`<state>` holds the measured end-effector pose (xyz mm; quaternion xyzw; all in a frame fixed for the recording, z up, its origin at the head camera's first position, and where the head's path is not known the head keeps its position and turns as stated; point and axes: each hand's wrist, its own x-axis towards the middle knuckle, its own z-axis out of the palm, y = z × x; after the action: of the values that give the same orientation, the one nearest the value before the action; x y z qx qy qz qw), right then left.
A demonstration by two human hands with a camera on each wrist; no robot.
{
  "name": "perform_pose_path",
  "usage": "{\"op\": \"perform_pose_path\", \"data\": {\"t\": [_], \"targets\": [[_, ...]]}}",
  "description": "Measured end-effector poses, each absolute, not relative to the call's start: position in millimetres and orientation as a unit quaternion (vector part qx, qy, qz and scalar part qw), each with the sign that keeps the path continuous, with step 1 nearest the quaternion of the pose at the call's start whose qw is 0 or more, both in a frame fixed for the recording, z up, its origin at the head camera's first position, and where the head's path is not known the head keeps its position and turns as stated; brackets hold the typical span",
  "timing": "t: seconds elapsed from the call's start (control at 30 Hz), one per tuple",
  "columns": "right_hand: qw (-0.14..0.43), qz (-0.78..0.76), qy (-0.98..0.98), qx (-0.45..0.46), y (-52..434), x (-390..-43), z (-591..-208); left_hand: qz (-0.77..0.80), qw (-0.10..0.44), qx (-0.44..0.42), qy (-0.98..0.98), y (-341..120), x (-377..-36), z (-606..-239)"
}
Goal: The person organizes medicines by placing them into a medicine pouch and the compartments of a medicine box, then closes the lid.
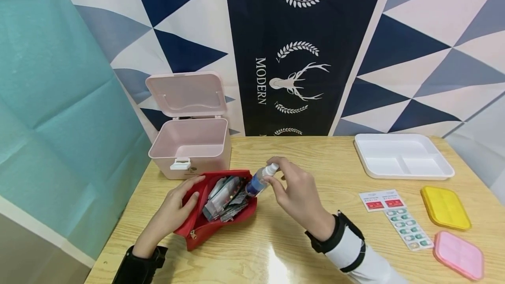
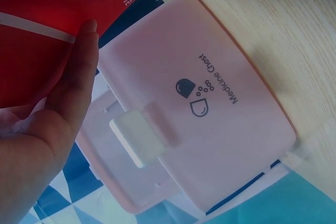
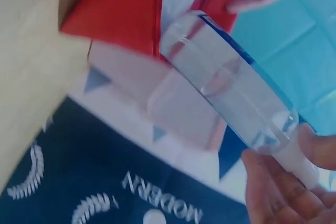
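The right hand [image 1: 293, 194] pinches the white cap end of a small clear plastic spray bottle with a blue label [image 1: 259, 179], fingers curled round it, holding it tilted with its base over the mouth of the red fabric zip pouch [image 1: 215, 220]. In the right wrist view the bottle [image 3: 231, 90] fills the frame, blurred, and only the fingertips [image 3: 273, 192] at its cap show. The left hand [image 1: 177, 205] lies on the pouch's left edge with its fingers straight and close together, pressing the flap open; the left wrist view shows those fingers [image 2: 73, 82] flat against the red fabric. The pouch lies on the light wooden table [image 1: 276, 249], stuffed with foil and paper packets [image 1: 226, 198] too crowded to tell apart. Just behind it stands a pale pink plastic medicine chest [image 1: 191, 143], lid up. Well to the right lie a white divided tray [image 1: 402, 154], a blister strip of pills [image 1: 408, 228], two small red-and-white sachets [image 1: 382, 199], a yellow pill case [image 1: 445, 207] and a pink pill case [image 1: 459, 254].
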<state>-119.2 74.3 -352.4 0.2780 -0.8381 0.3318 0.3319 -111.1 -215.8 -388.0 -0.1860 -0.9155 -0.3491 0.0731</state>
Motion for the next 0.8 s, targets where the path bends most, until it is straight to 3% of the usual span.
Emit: {"op": "perform_pose_path", "data": {"t": [0.2,0.8], "targets": [[0.301,0.390,-0.819,0.294,50,-115,-369,-0.348,0.075,-0.187,-0.916,-215,-111,-388],[0.127,0.512,-0.805,0.273,-3,-110,-401,-0.354,0.069,-0.195,-0.912,-214,-109,-387]]}}
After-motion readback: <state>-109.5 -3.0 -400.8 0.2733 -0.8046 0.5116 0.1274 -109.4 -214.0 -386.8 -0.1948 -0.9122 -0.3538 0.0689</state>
